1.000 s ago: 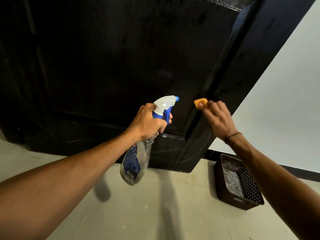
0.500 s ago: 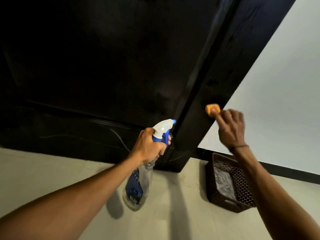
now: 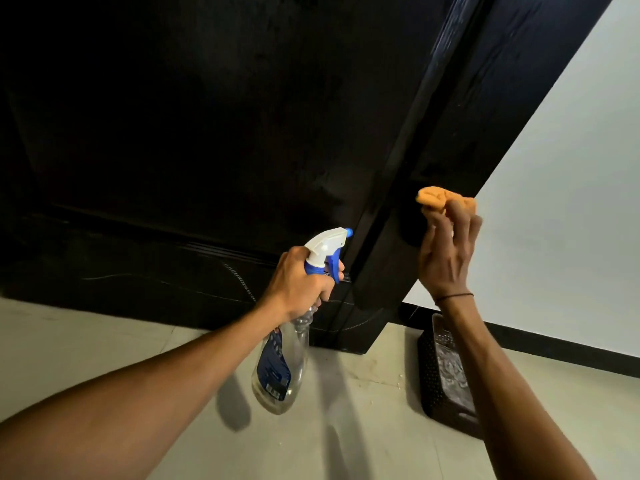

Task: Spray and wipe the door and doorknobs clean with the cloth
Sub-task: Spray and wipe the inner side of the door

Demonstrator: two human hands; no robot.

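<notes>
The black door filled most of what stood before the person, its lower panel scratched with pale lines near the floor. The left hand was wrapped round the neck of a clear spray bottle, a finger curled over the blue trigger, and the white nozzle pointed at the door's right edge. The bottle hung below the fist, its blue label facing out, its shadow lying on the floor beneath it.

The right hand had its fingers bunched round an orange cloth and held it pressed against the dark door frame, close to the frame's outer edge where it met the white wall. A thin dark band circled that wrist.

On the floor at the foot of the wall, just right of the frame's base, sat a dark perforated basket, partly hidden by the right forearm.
</notes>
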